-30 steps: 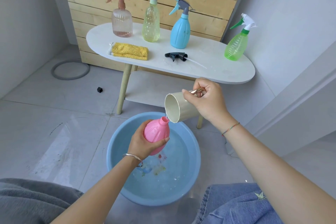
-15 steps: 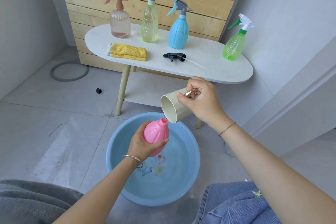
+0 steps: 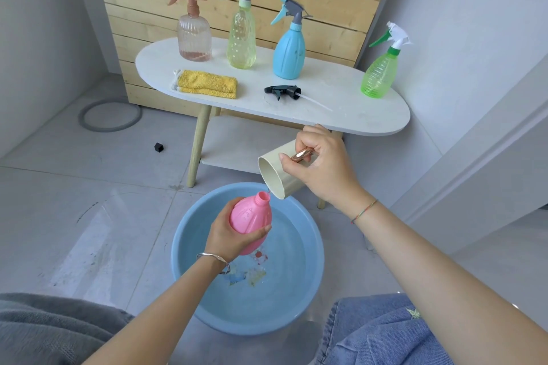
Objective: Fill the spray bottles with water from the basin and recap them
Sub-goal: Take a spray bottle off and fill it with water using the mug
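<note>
My left hand point(image 3: 229, 235) grips an uncapped pink bottle point(image 3: 250, 219) over the blue basin point(image 3: 311, 284), which holds water. My right hand point(image 3: 323, 166) holds a cream cup point(image 3: 277, 173) by its copper handle, tipped so its rim touches the pink bottle's open neck. The black spray head point(image 3: 283, 91) with its tube lies on the white table point(image 3: 355, 109). Capped bottles stand there: a clear pink one point(image 3: 194, 35), a yellow-green one point(image 3: 241, 38), a blue one point(image 3: 289, 52) and a green one point(image 3: 379, 74).
A folded yellow cloth point(image 3: 207, 83) lies on the table's left part. A grey ring point(image 3: 110, 114) and a small black cap point(image 3: 159, 147) lie on the tiled floor at the left. My knees frame the basin at the bottom.
The cup has tipped a little further over the pink bottle's neck. Both hands have kept their places over the basin.
</note>
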The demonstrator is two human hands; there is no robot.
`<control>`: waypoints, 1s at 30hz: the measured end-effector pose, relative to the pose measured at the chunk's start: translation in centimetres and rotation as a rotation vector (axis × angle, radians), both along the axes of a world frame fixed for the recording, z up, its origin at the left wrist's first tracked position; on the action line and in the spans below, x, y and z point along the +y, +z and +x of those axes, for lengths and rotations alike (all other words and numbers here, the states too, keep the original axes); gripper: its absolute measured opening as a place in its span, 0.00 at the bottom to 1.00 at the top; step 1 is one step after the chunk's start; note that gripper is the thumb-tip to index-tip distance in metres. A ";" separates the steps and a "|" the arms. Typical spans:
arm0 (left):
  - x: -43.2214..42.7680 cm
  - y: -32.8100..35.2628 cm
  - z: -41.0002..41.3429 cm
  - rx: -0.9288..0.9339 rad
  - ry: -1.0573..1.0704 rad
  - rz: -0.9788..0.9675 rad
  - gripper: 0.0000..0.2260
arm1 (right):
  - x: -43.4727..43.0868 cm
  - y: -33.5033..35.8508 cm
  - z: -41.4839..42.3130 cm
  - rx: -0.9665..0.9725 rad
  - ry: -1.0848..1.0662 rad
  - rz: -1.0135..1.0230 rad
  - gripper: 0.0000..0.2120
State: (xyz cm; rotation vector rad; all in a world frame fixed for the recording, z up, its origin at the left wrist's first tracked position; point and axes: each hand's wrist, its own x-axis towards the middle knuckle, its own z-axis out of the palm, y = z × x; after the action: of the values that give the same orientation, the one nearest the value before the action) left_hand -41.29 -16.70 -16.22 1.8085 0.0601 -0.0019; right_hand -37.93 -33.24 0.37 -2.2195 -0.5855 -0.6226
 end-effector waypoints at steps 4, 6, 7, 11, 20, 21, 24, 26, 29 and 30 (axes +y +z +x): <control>0.1 -0.3 0.1 0.001 0.003 -0.025 0.30 | -0.4 -0.7 0.5 0.122 -0.081 0.191 0.20; 0.3 -0.4 0.2 0.012 0.012 -0.047 0.29 | -1.4 -1.7 1.4 0.228 -0.167 0.357 0.22; 0.4 -0.4 0.2 0.018 0.017 -0.054 0.28 | -2.1 -2.5 1.9 0.280 -0.210 0.417 0.22; 0.9 -1.0 0.4 0.049 0.049 -0.079 0.28 | -4.6 -8.8 2.8 0.527 -0.392 0.388 0.24; 1.6 -2.5 1.0 0.106 0.095 -0.088 0.29 | -4.5 -21.4 -0.2 0.794 -0.507 0.039 0.22; 1.9 -2.8 1.1 0.109 0.099 -0.084 0.30 | -4.0 -22.7 -0.6 0.799 -0.508 0.046 0.23; 2.3 -3.2 1.5 0.122 0.120 -0.088 0.31 | -3.5 -25.0 -1.1 0.840 -0.517 0.045 0.23; 2.5 -3.5 1.8 0.129 0.134 -0.075 0.33 | -3.5 -25.8 -0.9 0.874 -0.492 -0.014 0.23; 2.6 -3.7 1.9 0.127 0.153 -0.061 0.37 | -3.6 -26.8 -0.8 0.905 -0.434 -0.120 0.22; 2.6 -3.7 2.0 0.126 0.154 -0.057 0.37 | -3.6 -27.0 -0.8 0.909 -0.428 -0.144 0.22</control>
State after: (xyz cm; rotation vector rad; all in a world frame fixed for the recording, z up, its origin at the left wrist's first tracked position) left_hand -39.31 -14.08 -19.91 1.7413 0.2867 -0.0081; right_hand -38.74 -36.85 -26.63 -2.4638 0.3243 0.2737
